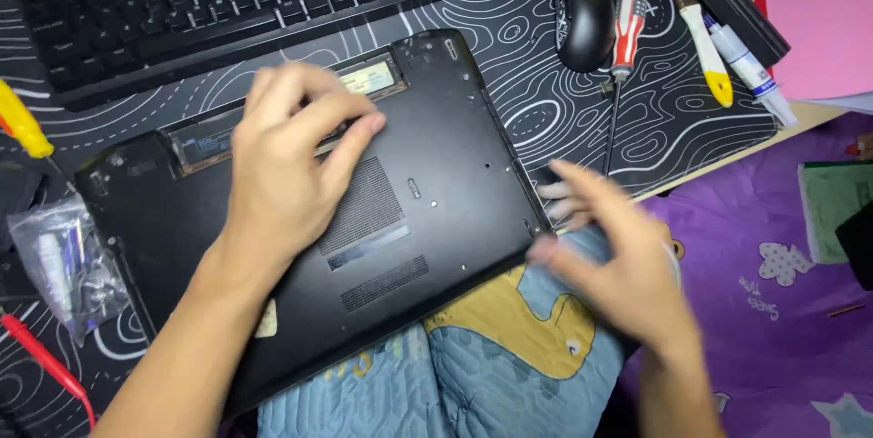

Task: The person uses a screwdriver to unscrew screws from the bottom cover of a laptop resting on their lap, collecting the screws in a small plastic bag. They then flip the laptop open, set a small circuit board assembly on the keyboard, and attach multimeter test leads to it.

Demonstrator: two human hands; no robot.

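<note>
A black laptop (436, 211) lies upside down on a patterned desk mat (536, 83), its bottom panel with vent grilles facing up. My left hand (286, 161) rests flat on the middle of the underside, fingers reaching toward the open battery bay (273, 124) near the far edge. My right hand (605, 251) is blurred at the laptop's right near corner, fingers spread and touching or just off the edge. Neither hand holds anything.
A black keyboard (227, 1) sits behind the laptop. To the right lie a mouse (584, 15), a red-and-white screwdriver (626, 38), a yellow-tipped tool (705, 47) and a white tube (750, 70). A plastic bag of parts (68, 261) and a yellow-handled screwdriver (23, 120) lie at left.
</note>
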